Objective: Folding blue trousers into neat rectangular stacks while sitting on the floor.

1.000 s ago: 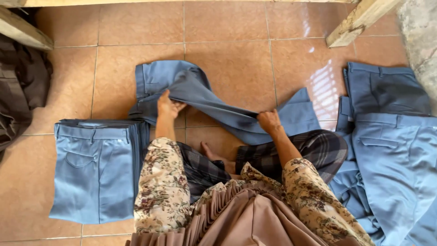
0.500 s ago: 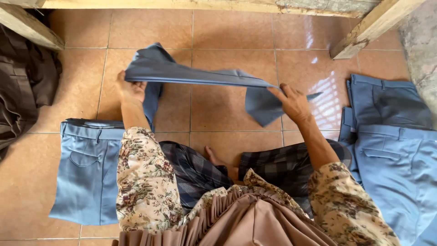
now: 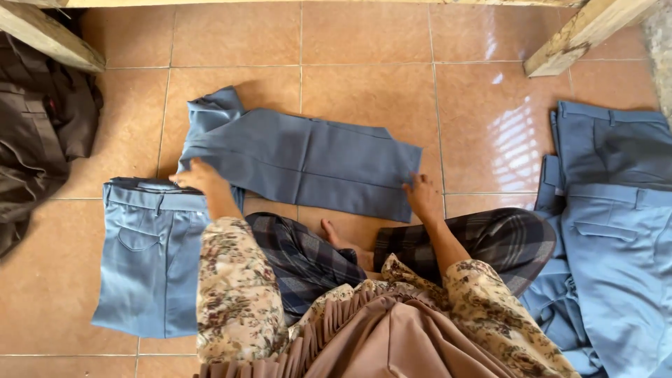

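both hands, left point(image 3: 199, 175) and right point(image 3: 422, 196), press flat, grip released, on folded blue trousers point(image 3: 301, 157).

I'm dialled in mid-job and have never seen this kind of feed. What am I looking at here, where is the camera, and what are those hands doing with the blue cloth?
There is no machine here: a person sits cross-legged on a tiled floor and works with two bare hands. The single picture comes from a camera worn on the person's head, looking straight down, so the patterned sleeves and plaid lap fill the bottom.

Flat on the tiles in front lies a pair of grey-blue trousers, stretched sideways. The left hand rests on its waist end, the right hand on the leg end. Both hands press flat; neither has a closed grip on the cloth.

By the left arm lies a folded stack of trousers in the same colour. More unfolded trousers lie on the right. Dark brown clothing lies at the far left, and wooden beams show at the top.
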